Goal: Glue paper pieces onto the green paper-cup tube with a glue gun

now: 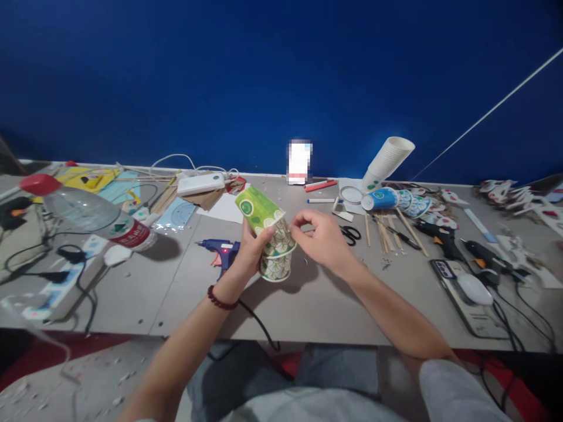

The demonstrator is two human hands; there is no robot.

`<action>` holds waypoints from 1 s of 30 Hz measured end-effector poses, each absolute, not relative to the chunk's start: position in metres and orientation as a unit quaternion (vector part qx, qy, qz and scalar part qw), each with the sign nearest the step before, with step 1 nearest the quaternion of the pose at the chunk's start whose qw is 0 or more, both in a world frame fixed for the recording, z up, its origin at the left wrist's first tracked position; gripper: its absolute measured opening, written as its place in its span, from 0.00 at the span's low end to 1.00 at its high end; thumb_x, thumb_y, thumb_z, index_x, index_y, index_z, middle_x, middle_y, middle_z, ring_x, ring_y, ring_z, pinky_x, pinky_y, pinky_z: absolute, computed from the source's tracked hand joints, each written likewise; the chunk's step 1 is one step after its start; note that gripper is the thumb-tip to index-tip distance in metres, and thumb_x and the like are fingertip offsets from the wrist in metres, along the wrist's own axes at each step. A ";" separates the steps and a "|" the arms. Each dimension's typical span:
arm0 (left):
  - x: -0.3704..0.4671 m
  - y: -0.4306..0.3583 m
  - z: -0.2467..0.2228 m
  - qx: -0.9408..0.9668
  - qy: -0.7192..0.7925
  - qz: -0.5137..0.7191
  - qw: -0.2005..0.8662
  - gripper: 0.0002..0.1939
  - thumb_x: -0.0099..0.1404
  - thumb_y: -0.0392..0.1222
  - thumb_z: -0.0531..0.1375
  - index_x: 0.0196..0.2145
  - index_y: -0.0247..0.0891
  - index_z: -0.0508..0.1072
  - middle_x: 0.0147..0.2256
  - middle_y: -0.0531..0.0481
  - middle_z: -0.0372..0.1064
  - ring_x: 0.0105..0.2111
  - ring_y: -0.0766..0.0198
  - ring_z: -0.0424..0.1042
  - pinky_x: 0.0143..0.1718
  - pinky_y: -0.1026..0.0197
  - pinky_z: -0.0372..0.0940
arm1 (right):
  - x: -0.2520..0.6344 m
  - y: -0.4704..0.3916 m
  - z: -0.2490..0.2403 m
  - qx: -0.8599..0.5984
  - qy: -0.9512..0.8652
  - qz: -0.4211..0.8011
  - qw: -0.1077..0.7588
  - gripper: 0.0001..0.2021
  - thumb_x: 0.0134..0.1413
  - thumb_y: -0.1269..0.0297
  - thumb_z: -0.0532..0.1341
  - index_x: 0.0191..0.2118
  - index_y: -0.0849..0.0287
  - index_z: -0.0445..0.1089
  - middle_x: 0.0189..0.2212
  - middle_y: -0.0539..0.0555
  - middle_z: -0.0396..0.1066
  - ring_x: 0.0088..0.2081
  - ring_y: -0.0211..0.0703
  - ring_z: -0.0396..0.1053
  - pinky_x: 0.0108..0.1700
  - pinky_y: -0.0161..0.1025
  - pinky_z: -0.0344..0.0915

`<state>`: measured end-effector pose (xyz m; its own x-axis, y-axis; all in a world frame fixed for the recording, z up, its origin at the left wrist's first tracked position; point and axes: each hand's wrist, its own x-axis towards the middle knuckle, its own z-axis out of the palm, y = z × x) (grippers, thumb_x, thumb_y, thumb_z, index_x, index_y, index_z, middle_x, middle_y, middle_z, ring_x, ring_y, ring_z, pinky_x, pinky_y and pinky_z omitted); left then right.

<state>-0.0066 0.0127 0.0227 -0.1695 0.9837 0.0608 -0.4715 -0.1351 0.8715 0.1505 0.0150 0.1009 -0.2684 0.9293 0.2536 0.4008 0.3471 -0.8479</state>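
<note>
A row of joined paper cups [263, 212] is tilted above the table in front of me. Its upper cup is green with a round eye, and the lower ones carry a drawn scale pattern. My left hand [254, 249] is wrapped round the cups from the left. At their right side, my right hand [323, 237] has its thumb and fingers bent together against the patterned cup; whether something small is between the fingertips I cannot make out. A blue glue gun [226, 251] lies on the table just left of the cups.
A blue-painted paper cup row [382, 199] and a stack of white cups [389, 161] are at the back right, near scissors [350, 235] and sticks [385, 233]. A plastic bottle [99, 214] and power strip [81, 275] are left; a phone [461, 308] and black glue guns [440, 237] lie right.
</note>
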 end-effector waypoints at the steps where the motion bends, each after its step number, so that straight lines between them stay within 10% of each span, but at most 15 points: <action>1: -0.007 0.013 0.023 0.346 0.370 0.669 0.544 0.33 0.46 0.51 0.72 0.46 0.43 0.64 0.41 0.49 0.72 0.38 0.59 0.75 0.40 0.59 0.70 | 0.150 0.015 0.101 -0.461 -0.721 0.339 0.392 0.04 0.49 0.68 0.58 0.26 0.59 0.67 0.27 0.50 0.70 0.27 0.36 0.68 0.26 0.31 0.64; 30: -0.007 0.010 0.024 0.355 0.360 0.676 0.536 0.30 0.47 0.51 0.71 0.45 0.42 0.66 0.41 0.48 0.72 0.40 0.58 0.74 0.43 0.57 0.69 | 0.148 0.010 0.102 -0.458 -0.716 0.344 0.398 0.04 0.49 0.69 0.58 0.26 0.58 0.65 0.27 0.50 0.67 0.29 0.37 0.67 0.29 0.33 0.67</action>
